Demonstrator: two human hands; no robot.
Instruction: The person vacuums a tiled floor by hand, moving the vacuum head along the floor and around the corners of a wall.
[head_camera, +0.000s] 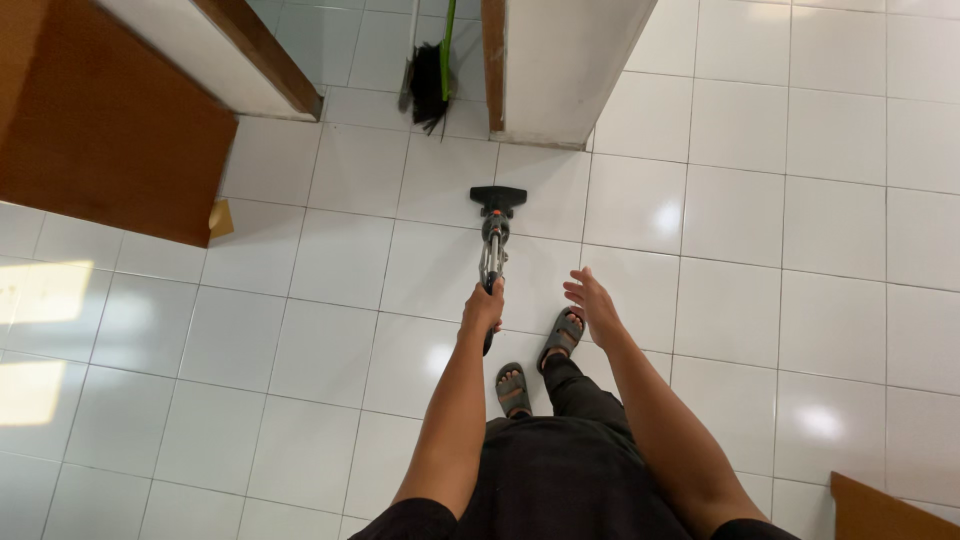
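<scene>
My left hand (483, 305) grips the handle of a stick vacuum (493, 240), whose dark floor head (498, 197) rests on the white tiled floor (330, 260) ahead of me. The shaft runs from my hand down to the head, with an orange detail near the neck. My right hand (590, 298) hovers beside the handle, fingers spread, holding nothing. Both my sandalled feet (540, 365) stand just behind the vacuum.
A brown wooden door (100, 120) stands open at the left. A white wall end (555, 70) rises ahead, with a dark broom on a green handle (432, 80) leaning in the gap beside it. A brown furniture corner (880, 510) shows at the bottom right.
</scene>
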